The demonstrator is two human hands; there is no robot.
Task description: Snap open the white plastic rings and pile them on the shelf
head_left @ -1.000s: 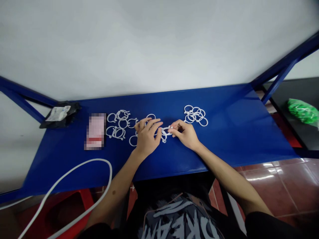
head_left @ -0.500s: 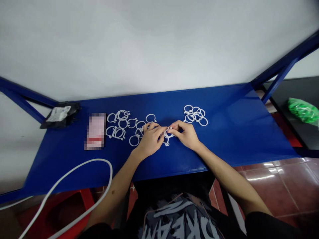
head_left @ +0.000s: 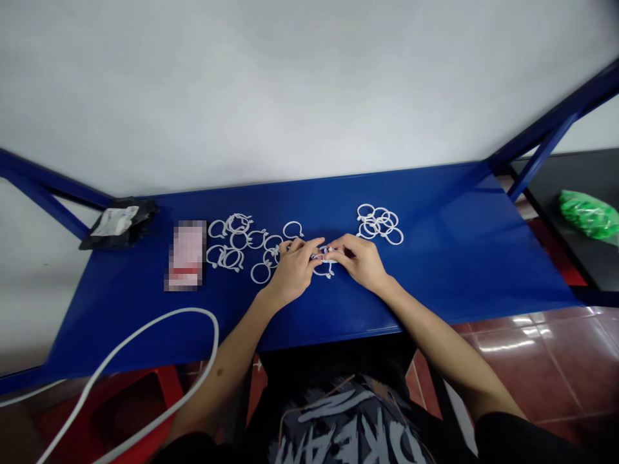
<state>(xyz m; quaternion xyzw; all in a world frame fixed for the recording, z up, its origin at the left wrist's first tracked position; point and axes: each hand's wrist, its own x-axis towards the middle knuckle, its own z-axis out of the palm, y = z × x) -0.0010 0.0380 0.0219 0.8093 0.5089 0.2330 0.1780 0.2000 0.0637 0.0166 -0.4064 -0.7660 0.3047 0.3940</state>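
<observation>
Between my two hands, close above the blue table [head_left: 425, 258], is a white plastic curtain ring [head_left: 329, 256]. My left hand [head_left: 294, 267] pinches its left side, thumb below and index finger stretched out above. The thumb and bent index finger of my right hand [head_left: 360, 259] are closed on its right side. My fingertips hide much of this ring. Just below it another white ring [head_left: 323, 271] shows, with a small knob at its lower edge; whether the two are linked I cannot tell. Several loose rings [head_left: 239, 240] lie left of my left hand, partly overlapping.
A smaller group of white rings [head_left: 380, 222] lies beyond my right hand. Farther left are a blurred pink card-like item [head_left: 186, 254] and a black plastic package [head_left: 118, 224]. A white cable [head_left: 198, 310] loops over the front left edge. Blue frame posts [head_left: 544, 151] flank the table.
The rings between my fingers have turned and shifted slightly, the lower one a little to the right. My left index finger has lifted. The ring groups on the table are unchanged.
</observation>
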